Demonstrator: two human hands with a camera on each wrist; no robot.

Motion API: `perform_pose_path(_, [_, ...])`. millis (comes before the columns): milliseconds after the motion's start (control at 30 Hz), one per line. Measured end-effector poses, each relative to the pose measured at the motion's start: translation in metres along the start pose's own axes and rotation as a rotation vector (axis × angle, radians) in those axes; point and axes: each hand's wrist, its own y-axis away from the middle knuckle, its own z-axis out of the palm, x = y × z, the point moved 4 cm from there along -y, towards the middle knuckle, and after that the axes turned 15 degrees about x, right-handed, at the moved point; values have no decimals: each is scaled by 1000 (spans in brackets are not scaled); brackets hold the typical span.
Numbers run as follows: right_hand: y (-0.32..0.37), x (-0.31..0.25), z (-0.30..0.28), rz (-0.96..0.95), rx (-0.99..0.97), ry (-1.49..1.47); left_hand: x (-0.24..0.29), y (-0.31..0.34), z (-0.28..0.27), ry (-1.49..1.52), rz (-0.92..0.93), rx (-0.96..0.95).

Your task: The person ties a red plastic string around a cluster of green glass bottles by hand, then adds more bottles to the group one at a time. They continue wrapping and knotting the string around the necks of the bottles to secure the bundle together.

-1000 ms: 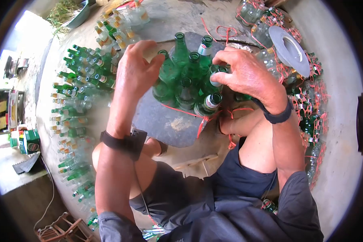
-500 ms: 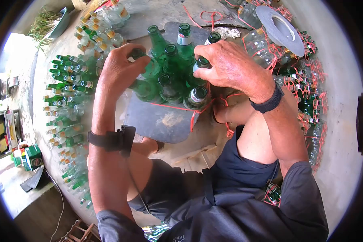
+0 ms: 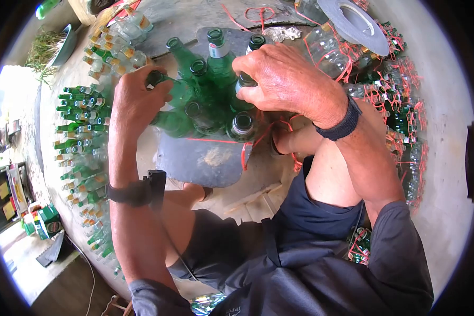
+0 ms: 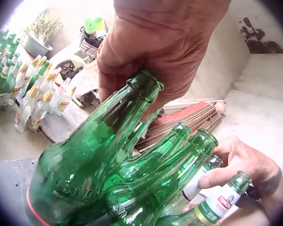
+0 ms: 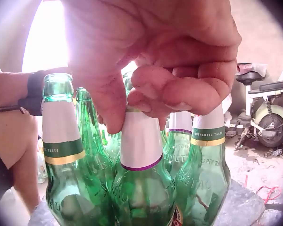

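green glass beer bottles (image 3: pixel 199 87) w/ red twine (image 3: pixel 244 158): l. hand (image 3: pixel 134 97) grips bare neck (image 4: pixel 144 84), r. hand (image 3: pixel 287 79) pinches white-labelled neck (image 5: pixel 141 141); equal hold likely steadies grp.

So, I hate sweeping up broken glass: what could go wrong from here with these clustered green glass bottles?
The green glass bottles stand tightly packed, so they might knock together and chip. The left hand and right hand grip at the necks, so one could slip. The red plastic twine dangles beside them and might snag.
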Motion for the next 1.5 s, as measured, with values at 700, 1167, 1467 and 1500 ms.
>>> perform_pose_path(700, [0, 6, 3, -10, 39, -17, -2, -2, -1, -167, 172, 110])
perform_pose_path(1167, [-8, -10, -9, 154, -165, -3, 2, 0, -2, -269, 241, 240])
perform_pose_path(1467, [-11, -13, -9, 159, -197, 21, 1, -4, -3, -330, 243, 243])
perform_pose_path(1500, [-11, -13, -9, 160, -199, 23, 0, -4, -3, -331, 254, 260])
